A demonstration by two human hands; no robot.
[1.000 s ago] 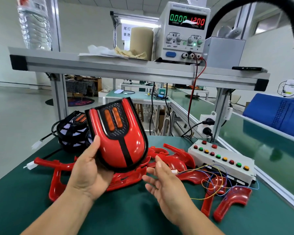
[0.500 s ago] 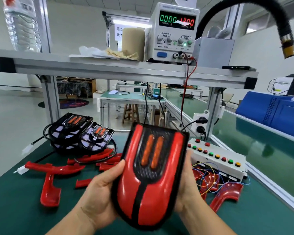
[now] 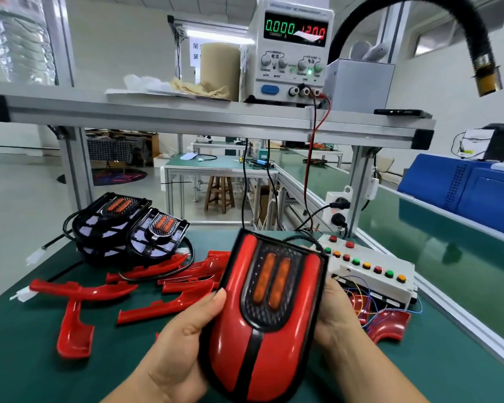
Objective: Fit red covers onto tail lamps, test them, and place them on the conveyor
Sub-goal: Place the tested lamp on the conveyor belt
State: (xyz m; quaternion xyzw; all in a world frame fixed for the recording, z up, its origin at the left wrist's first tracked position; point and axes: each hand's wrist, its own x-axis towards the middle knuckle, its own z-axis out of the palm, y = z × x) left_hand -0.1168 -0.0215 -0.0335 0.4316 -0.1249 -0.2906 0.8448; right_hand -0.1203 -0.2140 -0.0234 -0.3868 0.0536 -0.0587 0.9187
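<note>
1. Step in hand: a tail lamp [image 3: 268, 330] with its red covers [image 3: 239, 359] seated is held over the near part of the surface [image 3: 18, 373]. Fitting is judged complete on this unit, and testing is not yet done.
2. The lamp's left side is gripped by the left hand [image 3: 181, 347], thumb on the cover's edge. The right side is held by the right hand [image 3: 336, 312], whose fingers are hidden behind the lamp.
3. Next move, as judged: the lamp's lead is to be connected at the button box [image 3: 370, 269], just to the right. No plug can be seen.
4. Room: loose covers [image 3: 99, 289] and two bare lamps [image 3: 128, 225] are spread to the left. Coloured wires [image 3: 358, 292] lie beside the right hand — snagging is possible.
5. The conveyor [image 3: 448, 257] runs along the right, beyond a metal rail [image 3: 463, 324] — the lamp would have to be lifted over that edge.
</note>
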